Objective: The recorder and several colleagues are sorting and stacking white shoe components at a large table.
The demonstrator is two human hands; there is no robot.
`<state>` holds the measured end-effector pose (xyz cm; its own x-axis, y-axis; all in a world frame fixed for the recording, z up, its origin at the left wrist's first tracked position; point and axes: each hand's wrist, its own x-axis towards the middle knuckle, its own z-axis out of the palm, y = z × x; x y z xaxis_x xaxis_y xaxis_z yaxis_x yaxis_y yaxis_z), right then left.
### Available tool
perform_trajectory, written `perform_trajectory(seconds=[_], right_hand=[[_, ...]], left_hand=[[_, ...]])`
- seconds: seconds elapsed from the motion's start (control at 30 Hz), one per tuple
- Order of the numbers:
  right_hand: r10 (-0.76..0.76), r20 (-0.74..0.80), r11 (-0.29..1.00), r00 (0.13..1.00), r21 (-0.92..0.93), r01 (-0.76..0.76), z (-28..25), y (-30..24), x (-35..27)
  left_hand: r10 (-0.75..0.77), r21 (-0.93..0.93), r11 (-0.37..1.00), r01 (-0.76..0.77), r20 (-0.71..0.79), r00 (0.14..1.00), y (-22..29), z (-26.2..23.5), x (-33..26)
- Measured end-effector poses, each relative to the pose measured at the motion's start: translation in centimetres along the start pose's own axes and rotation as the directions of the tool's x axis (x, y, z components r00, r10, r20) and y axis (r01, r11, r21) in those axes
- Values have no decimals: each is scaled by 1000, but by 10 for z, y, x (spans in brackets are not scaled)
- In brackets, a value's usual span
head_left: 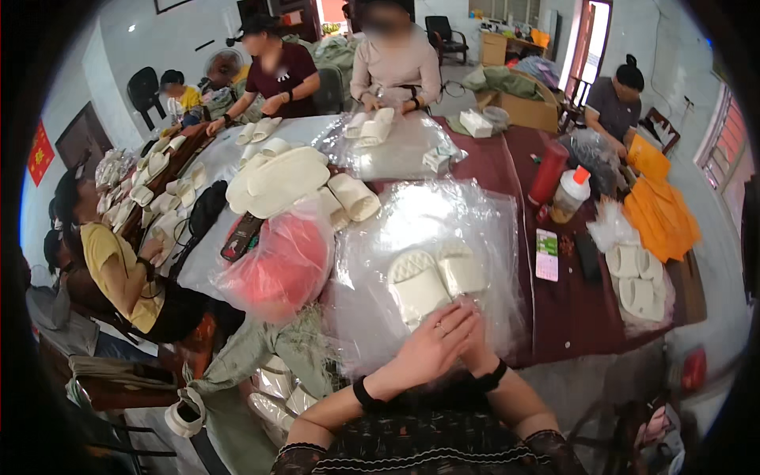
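A pair of cream slide slippers lies on a stack of clear plastic bags (364,309) in front of me. The left slipper (416,289) has a quilted strap, and the right slipper (461,269) looks glossy, as if under clear film. My left hand (435,344), with a ring on one finger, reaches across the slippers' near end, its fingers pressed together against my right hand (476,340). The right hand's fingers are bent and partly covered by the left. What is pinched between them is hidden. Both wrists wear black bands.
Left of the bags sits a clear bag with something red (281,265), beside piled cream slippers (354,196). To the right stand a bottle with a red cap (570,194), a red cylinder (548,172), a phone (546,253) and bagged slippers (637,281). Several people work around the table.
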<state>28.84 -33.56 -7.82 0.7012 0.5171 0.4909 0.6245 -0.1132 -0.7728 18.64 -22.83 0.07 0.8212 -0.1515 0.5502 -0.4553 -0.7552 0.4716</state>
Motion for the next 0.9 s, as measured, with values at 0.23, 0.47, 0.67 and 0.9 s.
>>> perform_trajectory(seconds=[0.23, 0.47, 0.67, 0.9], right_hand=[[-162, 13, 987, 987, 4, 162, 12, -6, 22], [371, 58, 812, 927, -505, -293, 42, -21, 54], [232, 20, 868, 972, -455, -198, 52, -21, 81], [-221, 307, 919, 926, -253, 303, 7, -12, -4]], left_hand=[[-69, -60, 996, 66, -45, 997, -5, -1, -6], [78, -112, 992, -63, 135, 988, 14, -6, -7], [58, -66, 997, -45, 220, 974, 7, -20, -10], [-386, -116, 920, 375, -82, 919, -31, -45, -62]])
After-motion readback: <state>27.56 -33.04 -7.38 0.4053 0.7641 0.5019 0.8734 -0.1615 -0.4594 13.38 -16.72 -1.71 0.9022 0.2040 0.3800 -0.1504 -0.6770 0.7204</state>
